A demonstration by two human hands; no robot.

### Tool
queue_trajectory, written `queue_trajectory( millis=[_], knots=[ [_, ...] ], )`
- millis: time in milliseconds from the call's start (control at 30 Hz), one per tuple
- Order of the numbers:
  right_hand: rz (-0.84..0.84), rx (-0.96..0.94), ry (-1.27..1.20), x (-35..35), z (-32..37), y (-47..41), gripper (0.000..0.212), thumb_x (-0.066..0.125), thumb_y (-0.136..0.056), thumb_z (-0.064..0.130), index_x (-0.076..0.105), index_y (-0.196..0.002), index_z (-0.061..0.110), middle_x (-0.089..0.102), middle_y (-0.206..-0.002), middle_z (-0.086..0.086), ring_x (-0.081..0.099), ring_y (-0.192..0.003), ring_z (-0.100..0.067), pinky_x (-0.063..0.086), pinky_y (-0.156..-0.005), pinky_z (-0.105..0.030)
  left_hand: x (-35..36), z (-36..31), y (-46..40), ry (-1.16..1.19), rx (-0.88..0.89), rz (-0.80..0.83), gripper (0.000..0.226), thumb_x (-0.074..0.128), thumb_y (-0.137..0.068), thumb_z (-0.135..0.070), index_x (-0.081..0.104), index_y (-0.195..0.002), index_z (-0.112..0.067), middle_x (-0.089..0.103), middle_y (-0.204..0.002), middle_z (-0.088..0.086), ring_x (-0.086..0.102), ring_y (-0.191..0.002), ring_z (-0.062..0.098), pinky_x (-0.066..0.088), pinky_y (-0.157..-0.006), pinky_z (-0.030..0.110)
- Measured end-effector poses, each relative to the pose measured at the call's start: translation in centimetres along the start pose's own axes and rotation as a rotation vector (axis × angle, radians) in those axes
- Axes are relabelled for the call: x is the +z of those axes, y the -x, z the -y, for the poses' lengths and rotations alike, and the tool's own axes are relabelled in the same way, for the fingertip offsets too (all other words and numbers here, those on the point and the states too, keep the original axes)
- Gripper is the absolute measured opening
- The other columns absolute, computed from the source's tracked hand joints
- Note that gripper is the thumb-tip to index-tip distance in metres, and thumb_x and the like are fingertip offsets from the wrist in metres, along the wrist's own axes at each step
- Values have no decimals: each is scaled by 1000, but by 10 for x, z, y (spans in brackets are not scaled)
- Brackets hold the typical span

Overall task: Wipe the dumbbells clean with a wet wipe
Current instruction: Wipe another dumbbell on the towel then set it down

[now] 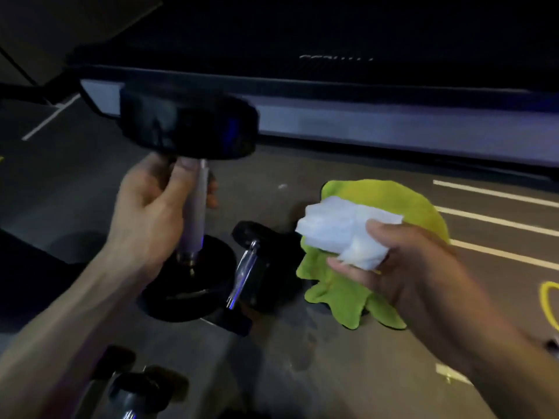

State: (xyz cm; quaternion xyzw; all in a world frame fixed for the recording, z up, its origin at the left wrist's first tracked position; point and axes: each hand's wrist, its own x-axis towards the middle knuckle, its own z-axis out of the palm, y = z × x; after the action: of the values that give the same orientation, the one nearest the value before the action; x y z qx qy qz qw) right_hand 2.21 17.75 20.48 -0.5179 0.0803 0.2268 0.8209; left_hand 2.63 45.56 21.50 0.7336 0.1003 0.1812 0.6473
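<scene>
Left of the green cloth (pixel 357 285) on the floor, the left hand (pixel 151 213) grips an upright dumbbell (pixel 193 189) by its handle, while right-hand (pixel 417 267) fingers (pixel 348 264) pinch a crumpled wet wipe (pixel 341 228) above the cloth.

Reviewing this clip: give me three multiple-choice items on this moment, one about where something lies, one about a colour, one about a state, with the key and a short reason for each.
1. Where does the cloth lie?
A. On the floor beside the small dumbbell
B. Draped over the upright dumbbell
C. In the left hand

2. What colour is that cloth?
A. Red
B. Green
C. Blue

3. How does the upright dumbbell stand?
A. Flat on its side, untouched
B. On end, handle gripped by the left hand
C. Hanging from a rack

Key: 1 A, it is spread on the floor right of the small dumbbell. 2 B, it is bright green under the white wet wipe held by the right hand. 3 B, the left hand curls its fingers around the handle.
</scene>
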Motion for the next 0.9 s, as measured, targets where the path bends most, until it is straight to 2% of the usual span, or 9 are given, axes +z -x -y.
queue_trajectory(
  millis=[100,300,467,533,600,667,733,800,900],
  knots=[
    [-54,-94,-33,-32,23,11,57,67,-80,10,56,-131,-14,69,-129,-24,65,-125,-37,52,-106,-53,58,-58,9,172,180,40,20,50,-107,-32,65,-99,-21,71,-75,-7,66,-65,9,56,-61,26],
    [-166,-213,-104,-68,51,39,43,41,-93,6,54,-128,-16,70,-118,-32,72,-111,-40,50,-106,-57,159,-97,9,318,96,92,25,47,-112,-29,59,-106,-7,70,-72,-1,65,-55,13,54,-56,25],
    [-183,-266,29,-93,49,50,44,50,-85,10,64,-120,-11,74,-119,-22,69,-119,-36,53,-105,-50,193,-68,19,256,-30,158,21,51,-111,-32,61,-105,-15,75,-74,-6,72,-64,15,59,-65,33],
    [-218,-276,164,-103,46,55,28,51,-91,4,75,-102,-5,77,-115,-11,71,-116,-31,53,-102,-46,193,-61,18,214,-35,176,23,52,-110,-36,61,-112,-15,76,-79,-5,75,-70,18,60,-69,36],
    [-219,-303,297,-105,49,61,35,46,-98,-1,79,-85,1,78,-116,0,72,-114,-22,58,-99,-36,188,-62,14,204,-44,199,24,53,-109,-37,61,-115,-16,78,-84,-1,78,-74,21,62,-72,37],
    [-90,-345,441,-101,57,66,29,49,-102,2,78,-99,3,75,-125,8,69,-120,-17,55,-98,-26,183,-62,12,231,-62,214,18,53,-110,-34,60,-112,-18,79,-86,2,78,-74,22,63,-70,34],
    [123,-396,609,-88,71,70,30,55,-100,12,75,-121,21,74,-125,10,69,-119,-16,54,-99,-29,177,-60,12,272,-72,229,14,53,-109,-30,60,-111,-18,79,-86,3,79,-74,22,62,-66,30],
    [331,-414,728,-68,88,72,35,54,-96,13,75,-120,28,77,-119,4,72,-112,-18,55,-96,-37,171,-57,12,288,-67,239,12,55,-108,-27,60,-111,-17,80,-87,4,79,-75,22,61,-65,28],
    [475,-406,919,-38,106,64,28,55,-100,1,77,-109,15,78,-104,-6,73,-99,-28,56,-88,-49,164,-56,13,291,-62,252,15,61,-106,-26,64,-112,-13,82,-93,7,78,-78,23,60,-66,28]
  ],
)
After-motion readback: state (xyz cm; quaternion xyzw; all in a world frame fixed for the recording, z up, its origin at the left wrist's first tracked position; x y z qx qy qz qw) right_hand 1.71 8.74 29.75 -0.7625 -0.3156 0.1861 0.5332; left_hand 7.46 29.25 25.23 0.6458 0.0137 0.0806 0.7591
